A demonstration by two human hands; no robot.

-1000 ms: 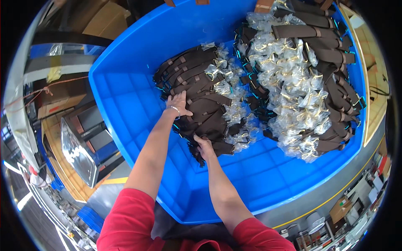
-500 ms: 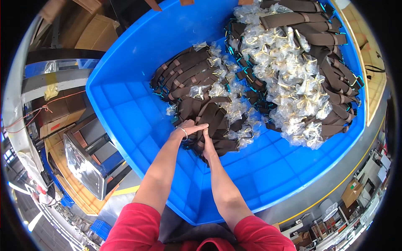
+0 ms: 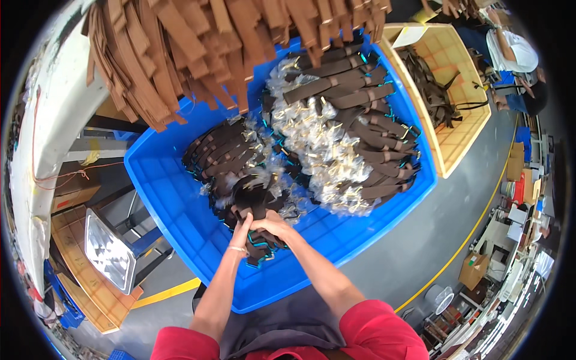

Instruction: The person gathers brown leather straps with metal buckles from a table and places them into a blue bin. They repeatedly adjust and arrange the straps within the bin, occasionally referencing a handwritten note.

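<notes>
My left hand (image 3: 241,230) and my right hand (image 3: 273,224) are pressed together, both closed around one bundle of dark brown straps (image 3: 257,201) lifted a little above the near pile. That near pile of brown straps (image 3: 221,153) with clear plastic-bagged buckles lies in the left part of a big blue bin (image 3: 174,198). A larger pile of straps (image 3: 354,114) with plastic bags fills the bin's right half. A thin bracelet sits on my left wrist.
Light brown straps (image 3: 198,48) hang in a row from above at the top. A yellow bin (image 3: 462,120) with dark straps stands to the right of the blue one. A metal stool (image 3: 108,249) is at the left. A person (image 3: 510,48) sits at the top right. A yellow line marks the grey floor.
My hands moved from apart on the near pile to together, gripping a bundle and lifting it. The view pulled back, bringing the hanging straps and yellow bin into sight.
</notes>
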